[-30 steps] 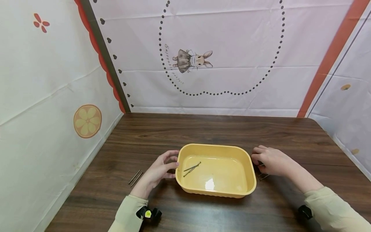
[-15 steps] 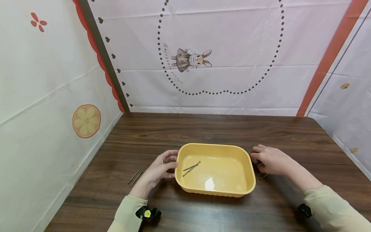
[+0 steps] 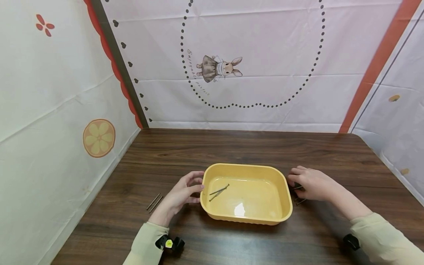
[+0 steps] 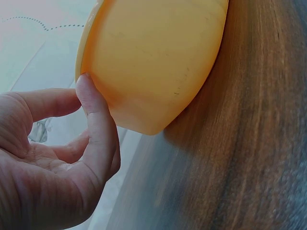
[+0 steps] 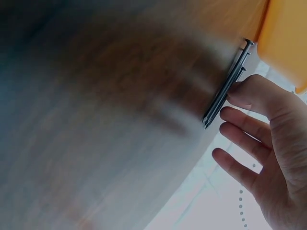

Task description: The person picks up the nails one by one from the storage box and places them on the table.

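Observation:
A yellow plastic box [image 3: 246, 220] stands on the table, with a few nails [image 3: 218, 192] lying inside at its left. My left hand [image 3: 180, 193] is at the box's left end, thumb and fingertips touching the rim; in the left wrist view its fingertips meet the outer end wall [image 4: 163, 57]. To the right of the box, my right hand [image 3: 313, 184] is low over the tabletop with its fingers bent down. The right wrist view shows several dark nails [image 5: 229, 86] lying together at its thumb tip; I cannot tell whether they are pinched. The other fingertips are spread beside them.
Two more nails [image 3: 154, 203] lie on the dark wood table [image 3: 185, 147], left of my left hand. Printed cloth walls [image 3: 265, 66] rise behind and at both sides of the table. A small black device [image 3: 170, 243] is strapped to my left wrist.
My right hand has shifted very slightly beside the nails, and a little more of one nail shows under its fingers. The left hand and the box stay in place.

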Demonstrator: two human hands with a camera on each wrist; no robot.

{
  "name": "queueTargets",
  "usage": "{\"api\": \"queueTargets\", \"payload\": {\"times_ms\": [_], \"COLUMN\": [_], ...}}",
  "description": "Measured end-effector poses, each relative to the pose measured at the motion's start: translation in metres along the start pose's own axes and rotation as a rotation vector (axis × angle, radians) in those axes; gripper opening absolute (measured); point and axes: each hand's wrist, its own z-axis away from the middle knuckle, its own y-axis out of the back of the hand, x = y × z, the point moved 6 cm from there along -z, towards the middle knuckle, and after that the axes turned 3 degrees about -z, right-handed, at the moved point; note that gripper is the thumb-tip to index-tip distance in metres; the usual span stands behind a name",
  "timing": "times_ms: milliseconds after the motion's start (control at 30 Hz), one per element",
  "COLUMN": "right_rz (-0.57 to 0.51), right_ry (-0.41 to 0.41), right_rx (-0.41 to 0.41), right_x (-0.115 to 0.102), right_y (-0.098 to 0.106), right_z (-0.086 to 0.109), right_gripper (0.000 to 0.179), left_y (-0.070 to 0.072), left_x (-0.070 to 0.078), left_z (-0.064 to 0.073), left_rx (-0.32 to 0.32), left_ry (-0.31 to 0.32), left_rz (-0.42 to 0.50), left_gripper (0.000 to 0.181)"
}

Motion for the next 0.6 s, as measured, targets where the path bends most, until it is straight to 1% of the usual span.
{"api": "queueTargets", "payload": {"times_ms": [200,400,600], "right_rz": [0.000,0.033,0.081], "right_ry": [-0.022,-0.021,-0.012], "right_rx": [-0.002,0.066,0.079], "right_x": [0.002,0.005,0.004], "right_y": [0.005,0.017,0.027], "right_z": [0.005,0.005,0.001], "right_gripper": [0.030,0.035,0.039], "left_y": [-0.001,-0.001,-0.001], "left_x": [0.000,0.000,0.000], "left_z": [0.000,-0.001,0.000], "left_rx": [0.002,0.000,-0.003], "left_ry": [-0.001,-0.004,-0.003], "left_rz": [0.000,0.004,0.003], "left_gripper": [0.048,0.048,0.049]}}
